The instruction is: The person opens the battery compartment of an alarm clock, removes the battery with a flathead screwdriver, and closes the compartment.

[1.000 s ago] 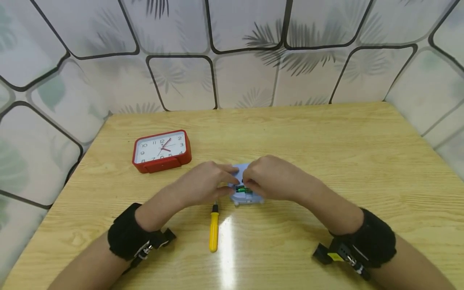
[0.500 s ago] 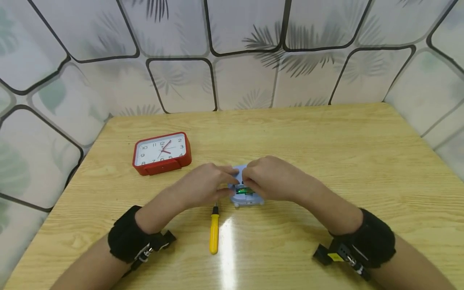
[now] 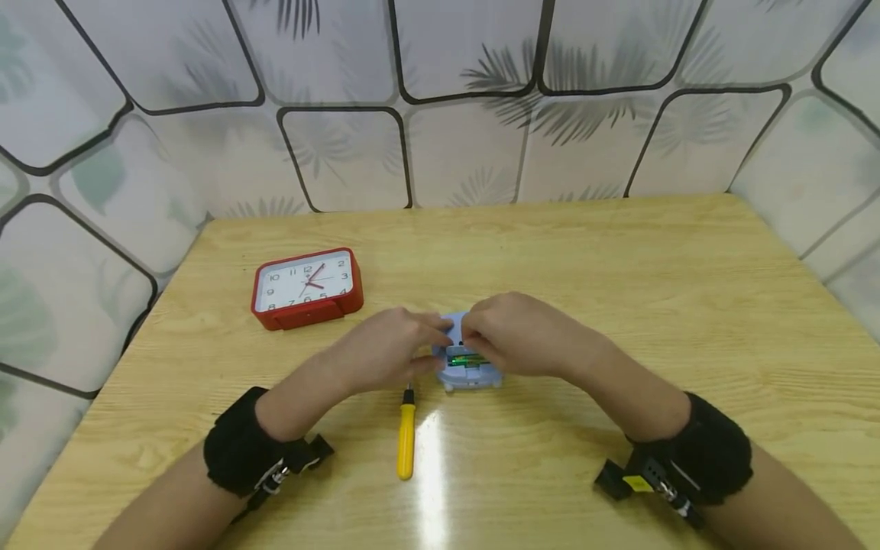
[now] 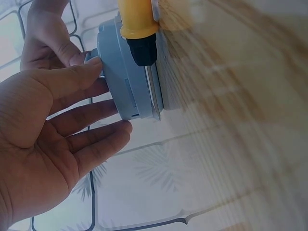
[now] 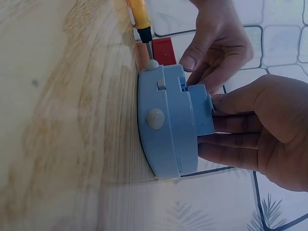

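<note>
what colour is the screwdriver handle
Yellow; the screwdriver handle shows best in the head view.

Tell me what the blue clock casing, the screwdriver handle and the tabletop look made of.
Blue clock: moulded plastic, matte, judging by its seams and rounded knobs. Screwdriver: glossy yellow plastic handle, black collar, metal shaft. Table: wood-grain surface, probably laminate or varnish, given the bright glare streak.

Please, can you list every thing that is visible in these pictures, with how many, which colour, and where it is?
blue clock: 1, light blue, face down at table centre, between both hands
battery: 1, green, in the blue clock's open back
cover piece: 1, light blue, at the right fingers
screwdriver: 1, yellow handle, lying just left of the blue clock
red clock: 1, red with white face, far left
table: 1, light wood
left hand: 1, touching the blue clock
right hand: 1, holding the cover piece
</note>
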The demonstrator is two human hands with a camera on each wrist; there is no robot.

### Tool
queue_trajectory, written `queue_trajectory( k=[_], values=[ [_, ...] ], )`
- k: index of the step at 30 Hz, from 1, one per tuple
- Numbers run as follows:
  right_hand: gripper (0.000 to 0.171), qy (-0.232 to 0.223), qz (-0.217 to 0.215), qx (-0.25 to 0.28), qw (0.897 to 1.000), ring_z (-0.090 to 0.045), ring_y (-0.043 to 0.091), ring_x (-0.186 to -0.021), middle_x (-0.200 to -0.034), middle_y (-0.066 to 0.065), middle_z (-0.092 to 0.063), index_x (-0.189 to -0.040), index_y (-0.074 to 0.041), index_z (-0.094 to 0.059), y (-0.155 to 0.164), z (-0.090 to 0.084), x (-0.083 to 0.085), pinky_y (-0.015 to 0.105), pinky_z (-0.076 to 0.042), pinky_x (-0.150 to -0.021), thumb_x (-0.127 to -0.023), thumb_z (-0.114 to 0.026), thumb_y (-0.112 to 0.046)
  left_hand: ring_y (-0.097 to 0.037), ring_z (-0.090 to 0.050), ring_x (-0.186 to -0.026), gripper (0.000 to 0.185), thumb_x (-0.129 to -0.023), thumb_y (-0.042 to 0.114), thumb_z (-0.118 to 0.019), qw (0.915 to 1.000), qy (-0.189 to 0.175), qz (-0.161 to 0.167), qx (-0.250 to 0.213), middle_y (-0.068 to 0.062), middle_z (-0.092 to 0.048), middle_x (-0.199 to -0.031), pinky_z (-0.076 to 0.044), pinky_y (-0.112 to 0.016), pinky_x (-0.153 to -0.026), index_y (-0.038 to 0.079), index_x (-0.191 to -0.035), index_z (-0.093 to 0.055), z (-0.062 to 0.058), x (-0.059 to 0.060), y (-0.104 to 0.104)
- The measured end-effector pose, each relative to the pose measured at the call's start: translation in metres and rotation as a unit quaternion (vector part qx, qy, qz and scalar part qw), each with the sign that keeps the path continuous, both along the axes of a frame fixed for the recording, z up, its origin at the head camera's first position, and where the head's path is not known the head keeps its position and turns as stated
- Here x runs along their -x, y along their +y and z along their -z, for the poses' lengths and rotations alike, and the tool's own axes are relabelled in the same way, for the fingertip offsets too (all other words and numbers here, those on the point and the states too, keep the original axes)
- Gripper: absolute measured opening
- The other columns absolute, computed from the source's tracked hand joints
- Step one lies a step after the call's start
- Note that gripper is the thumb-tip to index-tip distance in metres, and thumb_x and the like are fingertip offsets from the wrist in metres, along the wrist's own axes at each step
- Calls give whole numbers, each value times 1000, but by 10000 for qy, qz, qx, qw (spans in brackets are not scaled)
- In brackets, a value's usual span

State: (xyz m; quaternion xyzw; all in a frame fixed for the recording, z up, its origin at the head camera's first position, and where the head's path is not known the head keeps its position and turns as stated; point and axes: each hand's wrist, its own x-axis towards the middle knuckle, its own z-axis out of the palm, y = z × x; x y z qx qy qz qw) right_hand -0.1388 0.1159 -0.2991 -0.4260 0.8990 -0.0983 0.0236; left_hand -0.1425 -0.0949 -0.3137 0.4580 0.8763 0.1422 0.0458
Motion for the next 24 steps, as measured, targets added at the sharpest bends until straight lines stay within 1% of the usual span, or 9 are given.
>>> queue_trajectory(
  k=[3,7,10,17,24],
  values=[
    [10,-79,20,71,9999,-51,5,-65,-74,-7,-60,-80,-14,-63,2,-2,1,20,-47,-63,-90,-59,-13,-18,-62,-109,24,-84,23,-70,10000,28,0,-1,-7,-62,-124,-53,-26,-84,11,-105,-71,-1,0,0],
    [9,-304,1,243,9992,-50,5,-66,-75,-7,-60,-81,-13,-63,5,-5,4,20,-46,-62,-89,-59,-11,-17,-61,-110,23,-84,23,-70,10000,10,6,25,-6,-62,-123,-53,-25,-84,12,-104,-71,-2,1,0],
    [10,-371,-11,368,9986,-49,6,-64,-73,-7,-59,-79,-12,-62,8,-7,6,20,-45,-60,-89,-60,-10,-18,-61,-112,22,-84,23,-70,10000,3,22,52,-6,-62,-124,-53,-26,-84,12,-104,-71,-3,0,0],
    [14,-298,130,304,9990,-44,5,-58,-65,-9,-54,-75,-14,-63,16,-10,10,21,-41,-56,-89,-61,-16,-19,-58,-115,22,-86,23,-68,9997,115,117,174,-8,-60,-127,-52,-27,-87,13,-106,-70,-2,-1,0],
    [11,-233,403,203,9987,-49,6,-61,-70,-9,-60,-79,-14,-67,26,-16,16,23,-44,-60,-89,-62,-17,-21,-57,-118,24,-86,23,-68,9993,145,190,271,-9,-58,-129,-50,-30,-90,13,-108,-70,-2,-2,0]
  ],
)
